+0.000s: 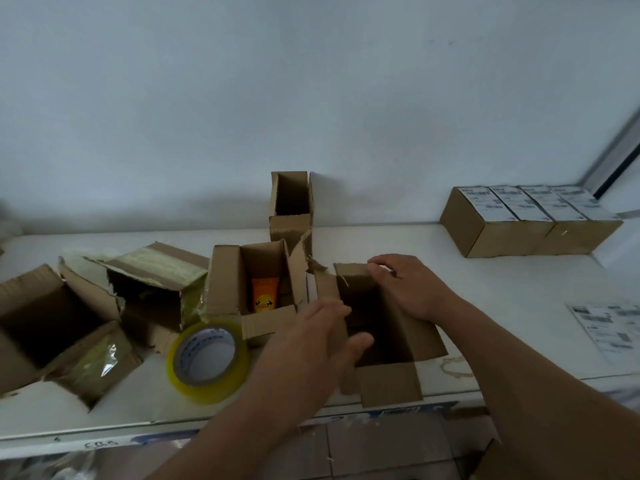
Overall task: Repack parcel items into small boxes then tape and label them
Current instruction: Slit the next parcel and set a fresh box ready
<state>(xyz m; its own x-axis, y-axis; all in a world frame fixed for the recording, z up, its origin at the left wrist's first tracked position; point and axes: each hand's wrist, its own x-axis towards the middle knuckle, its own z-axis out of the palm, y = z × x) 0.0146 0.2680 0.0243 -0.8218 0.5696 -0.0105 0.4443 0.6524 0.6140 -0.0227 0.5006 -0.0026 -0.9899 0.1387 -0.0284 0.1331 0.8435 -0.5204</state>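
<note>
Head view, and we're looking straight down into the small open brown cardboard box [377, 327] at the near edge of the white table [519, 292], all four flaps folded out. Our left hand [322, 341] lies against the box's left wall, fingers fairly straight and the thumb reaching over the rim into the opening; we read that as steadying the box, though we can't tell if it truly grips. Our right hand [405, 285] is at the far flap, fingers curled over its edge, most likely to bend it. The inside is dark, so whether anything is packed in there we cannot say.

Just to the left stands a second open brown carton [256, 271] with an orange tube bearing a duck face [265, 294] upright inside. It sits right beside the box in hand, a short reach for transfer.

The roll of clear yellowish packing tape [207, 362] leans at the near left, close by for sealing. Sheets of printed white shipping labels [613, 327] lie flat on the right, and the row of sealed, labelled brown boxes [530, 220] is parked far right by the wall, out of the working area. Torn-open larger cartons [69, 323] clutter the left, and a tall narrow empty carton [291, 202] waits at the back.
</note>
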